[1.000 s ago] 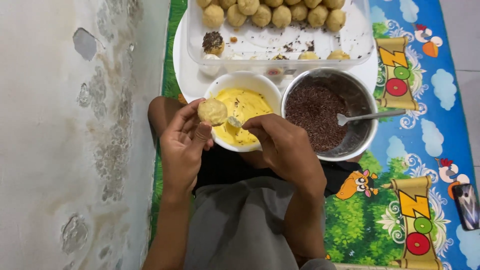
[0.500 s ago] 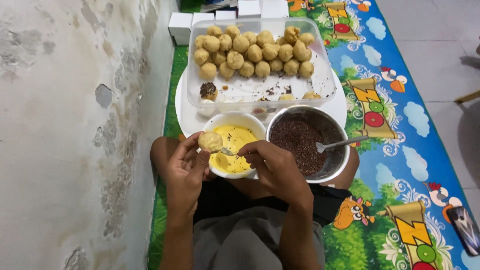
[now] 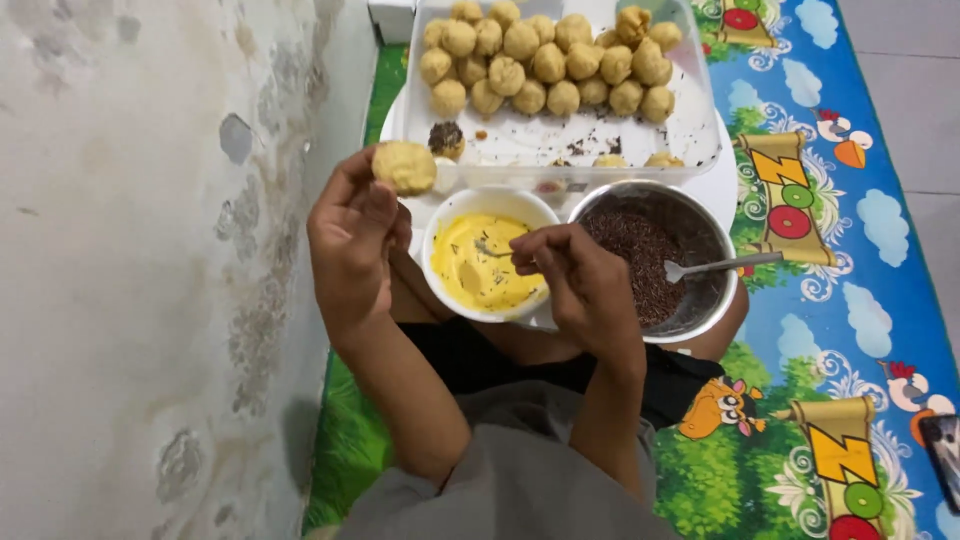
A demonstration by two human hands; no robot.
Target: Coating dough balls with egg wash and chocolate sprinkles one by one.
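Observation:
My left hand [image 3: 352, 240] holds a pale round dough ball [image 3: 404, 166] up between its fingertips, left of a white bowl [image 3: 440, 216] of yellow cream [image 3: 480, 270]. My right hand [image 3: 580, 285] grips a small spoon [image 3: 492, 250] whose tip dips into the cream. Beside it stands a metal bowl [image 3: 712, 300] of dark chocolate sprinkles [image 3: 630, 250] with a second spoon [image 3: 720, 266] resting in it.
A clear plastic tray [image 3: 690, 140] behind the bowls holds several dough balls [image 3: 545, 60] and one sprinkle-coated ball [image 3: 446, 138]. A stained wall [image 3: 150, 250] runs along the left. A colourful cartoon mat [image 3: 830, 300] covers the floor at right. My legs lie below the bowls.
My left hand has carried the dough ball from over the cream bowl out to the left and upward. The view has tilted, showing more of the tray. The right hand stays at the cream.

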